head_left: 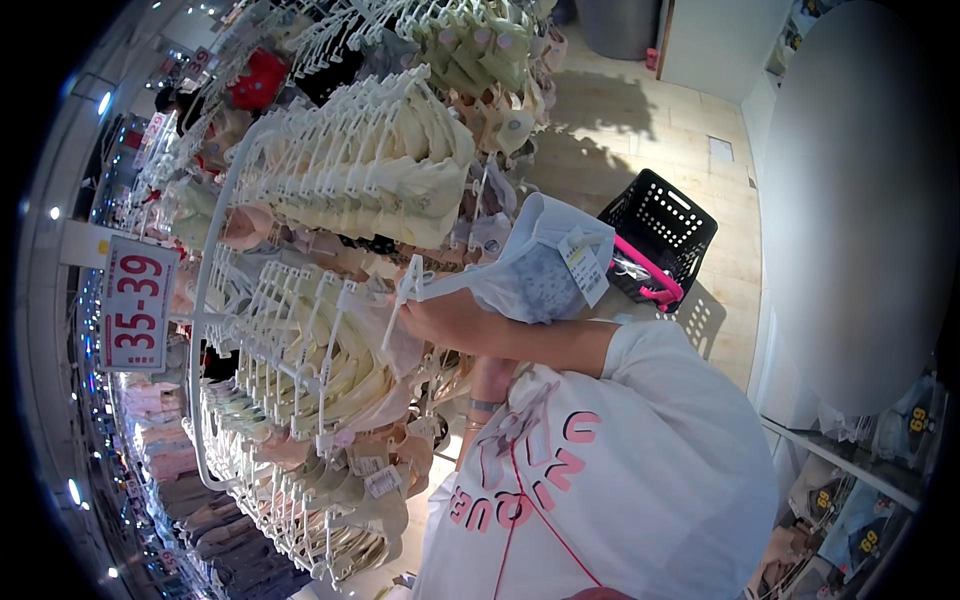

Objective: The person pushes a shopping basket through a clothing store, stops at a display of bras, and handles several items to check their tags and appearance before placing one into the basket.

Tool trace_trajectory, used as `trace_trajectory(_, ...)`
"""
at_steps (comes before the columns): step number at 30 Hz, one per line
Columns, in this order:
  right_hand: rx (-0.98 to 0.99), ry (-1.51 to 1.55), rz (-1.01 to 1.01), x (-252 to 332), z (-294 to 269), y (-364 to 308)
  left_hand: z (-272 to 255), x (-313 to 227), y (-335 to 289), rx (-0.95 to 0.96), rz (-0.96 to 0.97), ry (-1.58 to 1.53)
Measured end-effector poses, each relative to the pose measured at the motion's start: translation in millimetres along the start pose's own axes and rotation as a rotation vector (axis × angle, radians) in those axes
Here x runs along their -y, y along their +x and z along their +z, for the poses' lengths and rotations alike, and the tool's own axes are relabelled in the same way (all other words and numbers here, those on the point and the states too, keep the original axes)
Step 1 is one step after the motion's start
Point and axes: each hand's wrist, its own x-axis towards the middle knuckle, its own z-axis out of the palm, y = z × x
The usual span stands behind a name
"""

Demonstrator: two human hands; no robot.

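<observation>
My right hand (440,318) is closed on the white hanger (410,285) of a light blue bra (540,262), beside the front of a packed rack. The bra has a patterned cup, and a white paper tag (582,265) hangs from it. My left hand (490,378) sits under the right forearm, with a watch or bracelet at its wrist; its fingers are hidden. Close to my right hand hang rows of cream and pale yellow bras (340,350) on white hangers.
A black shopping basket (660,240) with a pink handle stands on the light tiled floor (690,120). The rack's white metal frame (205,270) carries a price sign (138,305). Packaged goods (870,530) fill shelves at lower right. A large blurred patch covers the right side.
</observation>
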Motion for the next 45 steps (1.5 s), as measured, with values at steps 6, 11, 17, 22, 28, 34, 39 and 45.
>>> trace_trajectory(6,0.19,0.249,0.23,-6.7,2.8,-0.6,19.4,1.4,-13.7,-0.061,0.067,0.064)
trace_trajectory(11,-0.016,0.543,0.232,-44.0,0.5,-5.6,36.2,1.6,-19.8,-0.092,0.303,0.379)
trace_trajectory(17,0.009,0.976,0.715,-86.9,-5.8,3.0,-29.9,17.8,-22.8,-0.354,-0.035,0.041)
trace_trajectory(22,0.024,1.104,0.812,-109.7,-4.5,20.0,-47.0,29.6,-48.6,-0.293,-0.01,0.048)
trace_trajectory(28,0.135,1.136,0.756,-128.2,-25.6,76.1,-49.9,29.5,-62.4,-0.447,0.064,-0.035)
trace_trajectory(34,0.301,1.042,0.724,-171.5,-3.7,138.5,-56.9,37.2,-58.1,-0.438,0.171,-0.158)
trace_trajectory(39,0.282,1.155,0.745,-159.2,4.8,175.5,-75.6,50.4,-69.6,-0.538,0.205,-0.263)
trace_trajectory(45,0.319,1.241,0.729,-189.2,5.4,187.9,-94.7,75.4,-81.7,-0.614,0.262,-0.301)
